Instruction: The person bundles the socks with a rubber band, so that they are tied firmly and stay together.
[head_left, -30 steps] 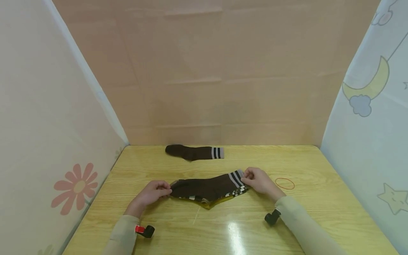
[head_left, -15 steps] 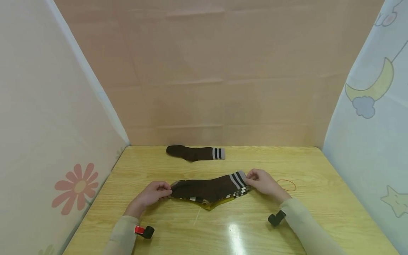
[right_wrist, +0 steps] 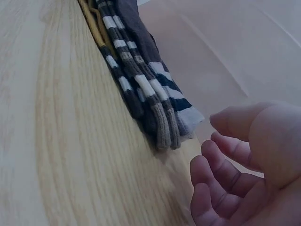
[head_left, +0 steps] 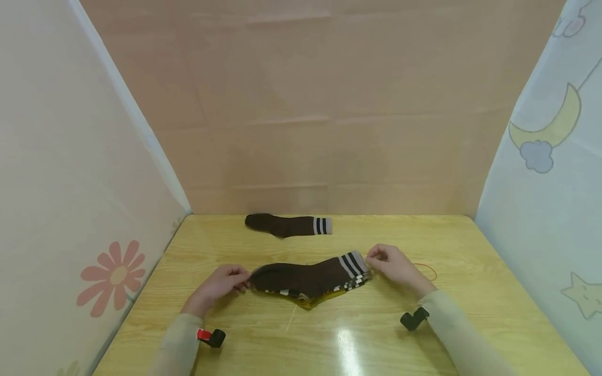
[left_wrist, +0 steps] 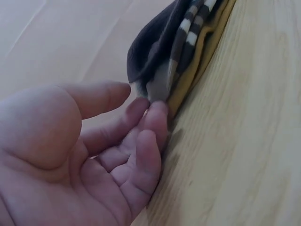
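Note:
A dark brown sock point(head_left: 305, 277) with a striped cuff lies on top of a stack of socks, toe toward the left. Beneath it show socks with white-and-dark checks point(right_wrist: 136, 70) and a mustard-yellow sock point(left_wrist: 197, 63). My left hand point(head_left: 227, 281) is at the toe end; in the left wrist view its thumb is raised off the cloth and its fingertips point(left_wrist: 157, 110) touch the toes from below. Just past the cuffs, my right hand point(head_left: 392, 263) has loosely bent fingers, with a small gap to the cloth in the right wrist view.
A second brown sock point(head_left: 287, 226) with a striped cuff lies flat near the table's back edge. A thin red rubber band point(head_left: 428, 269) lies behind my right wrist. Printed fabric walls stand left and right, and a plain backdrop point(head_left: 329, 104) closes the rear of the table point(head_left: 263, 344).
My right hand has let go of the cuff and moved off to the right. The left hand has eased slightly left, its pinch loosened. The stack stays nearly in place.

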`<act>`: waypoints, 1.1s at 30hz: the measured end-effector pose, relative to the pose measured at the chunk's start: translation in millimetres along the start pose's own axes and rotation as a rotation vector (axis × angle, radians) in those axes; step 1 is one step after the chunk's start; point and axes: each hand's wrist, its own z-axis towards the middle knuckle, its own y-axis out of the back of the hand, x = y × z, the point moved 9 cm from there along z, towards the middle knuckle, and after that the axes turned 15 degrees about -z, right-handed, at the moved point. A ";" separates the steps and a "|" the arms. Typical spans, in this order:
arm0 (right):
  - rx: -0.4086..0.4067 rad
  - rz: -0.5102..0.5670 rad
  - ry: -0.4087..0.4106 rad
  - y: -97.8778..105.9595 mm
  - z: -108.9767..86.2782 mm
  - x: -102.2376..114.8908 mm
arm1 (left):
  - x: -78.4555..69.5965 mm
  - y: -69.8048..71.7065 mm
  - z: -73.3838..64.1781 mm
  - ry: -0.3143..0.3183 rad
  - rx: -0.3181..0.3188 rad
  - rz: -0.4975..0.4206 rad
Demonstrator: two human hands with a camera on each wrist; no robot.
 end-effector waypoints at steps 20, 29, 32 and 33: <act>-0.079 -0.029 0.020 8.4 22.6 17.2 | -23.1 22.1 47.2 0.007 -0.152 0.139; -0.131 -0.052 0.029 9.7 34.2 24.2 | -29.9 25.9 67.9 -0.035 -0.240 0.103; -0.128 -0.057 0.041 10.3 37.5 32.0 | -33.7 30.2 71.9 -0.042 -0.277 0.117; -0.126 -0.062 0.044 10.6 39.2 34.8 | -34.2 32.1 73.2 -0.038 -0.289 0.126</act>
